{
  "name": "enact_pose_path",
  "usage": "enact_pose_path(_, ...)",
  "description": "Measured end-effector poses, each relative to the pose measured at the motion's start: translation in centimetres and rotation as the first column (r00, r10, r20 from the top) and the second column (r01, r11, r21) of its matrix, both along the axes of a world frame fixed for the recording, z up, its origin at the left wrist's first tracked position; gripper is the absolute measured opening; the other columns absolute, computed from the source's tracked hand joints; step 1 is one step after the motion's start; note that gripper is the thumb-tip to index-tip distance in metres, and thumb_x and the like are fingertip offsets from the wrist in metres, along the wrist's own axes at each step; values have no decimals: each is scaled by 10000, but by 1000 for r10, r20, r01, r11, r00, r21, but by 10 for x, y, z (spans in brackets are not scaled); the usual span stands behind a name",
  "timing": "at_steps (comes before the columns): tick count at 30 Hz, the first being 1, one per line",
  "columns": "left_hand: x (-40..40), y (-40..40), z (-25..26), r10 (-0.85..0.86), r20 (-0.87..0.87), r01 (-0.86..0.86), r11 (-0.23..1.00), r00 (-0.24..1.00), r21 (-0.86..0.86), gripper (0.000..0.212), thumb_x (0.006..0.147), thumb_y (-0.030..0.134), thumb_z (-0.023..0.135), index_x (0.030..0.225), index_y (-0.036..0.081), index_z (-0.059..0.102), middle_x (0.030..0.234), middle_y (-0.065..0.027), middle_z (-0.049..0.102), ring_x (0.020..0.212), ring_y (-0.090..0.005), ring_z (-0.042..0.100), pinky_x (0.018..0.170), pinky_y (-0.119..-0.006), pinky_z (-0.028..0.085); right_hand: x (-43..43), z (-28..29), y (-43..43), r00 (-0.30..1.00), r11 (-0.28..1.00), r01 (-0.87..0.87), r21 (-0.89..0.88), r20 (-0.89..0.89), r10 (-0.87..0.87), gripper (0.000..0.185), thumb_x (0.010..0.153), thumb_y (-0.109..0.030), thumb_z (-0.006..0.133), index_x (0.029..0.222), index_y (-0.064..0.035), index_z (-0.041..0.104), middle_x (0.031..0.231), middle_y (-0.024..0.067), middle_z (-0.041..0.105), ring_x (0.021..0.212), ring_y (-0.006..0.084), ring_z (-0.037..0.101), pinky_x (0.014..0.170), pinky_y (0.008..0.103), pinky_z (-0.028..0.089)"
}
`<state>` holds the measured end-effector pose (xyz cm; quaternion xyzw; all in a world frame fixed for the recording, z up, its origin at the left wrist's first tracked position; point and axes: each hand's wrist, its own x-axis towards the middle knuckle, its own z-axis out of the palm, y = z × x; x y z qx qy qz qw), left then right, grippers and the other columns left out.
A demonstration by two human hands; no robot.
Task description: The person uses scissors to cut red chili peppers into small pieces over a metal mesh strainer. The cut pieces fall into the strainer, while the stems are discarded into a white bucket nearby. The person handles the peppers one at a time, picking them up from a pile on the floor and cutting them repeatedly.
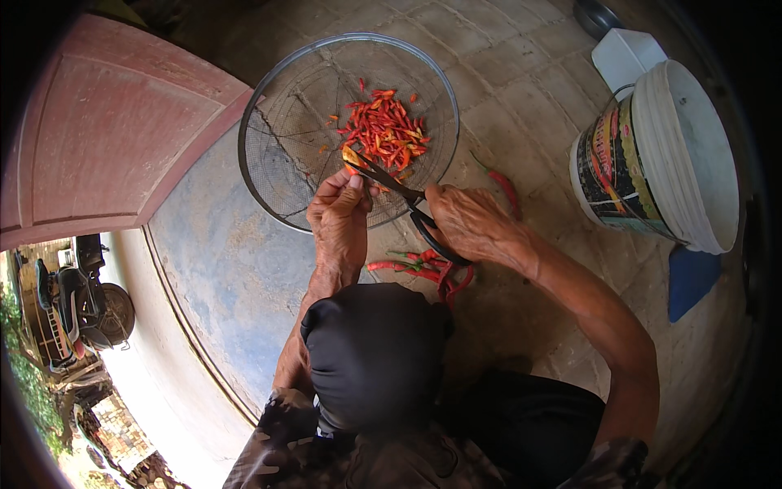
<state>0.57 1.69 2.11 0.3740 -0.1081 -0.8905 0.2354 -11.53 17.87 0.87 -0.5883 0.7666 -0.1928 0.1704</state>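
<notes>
My left hand [343, 205] pinches a red-orange chili piece [351, 160] over the near part of a round wire-mesh basket [287, 183]. Black-handled scissors [397, 184] are in my right hand [473, 223]; their blades reach to the chili piece at my left fingertips. Inside the basket, beyond my hands, lies a heap of cut red and orange chili pieces [385, 125]. Several whole long red chilies [427, 269] with green stems lie on the floor below the scissors' handles. Another long red chili [506, 188] rests on the floor right of the basket.
A white plastic bucket [654, 159] with a printed label lies tilted at the right, by a white container [629, 58], a dark bowl [595, 18] and a blue object [691, 284]. A reddish wooden door [122, 122] stands at the upper left. Outside is a parked motorcycle [85, 299].
</notes>
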Motion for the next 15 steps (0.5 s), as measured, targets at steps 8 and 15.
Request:
enact_pose_path(8, 9, -3, -34, -200, -9, 165, 834, 980, -526, 118, 926, 33, 594, 1018, -20, 646, 919, -77, 653, 794, -153, 575, 762, -257, 474, -1, 15, -5, 999, 997, -23, 74, 26, 21, 335, 863, -263, 615, 808, 65, 574, 652, 224, 626, 636, 363, 662, 571, 473, 516)
enact_pose_path(15, -5, 3, 2, -47, -61, 47, 999, 997, -2, 129, 927, 68, 604, 1030, -5, 628, 907, -67, 636, 792, -139, 554, 790, -247, 465, 7, 19, -3, 970, 995, 94, 26, 224, -97, 271, 821, -190, 655, 762, 68, 598, 635, 243, 612, 606, 383, 645, 557, 455, 514)
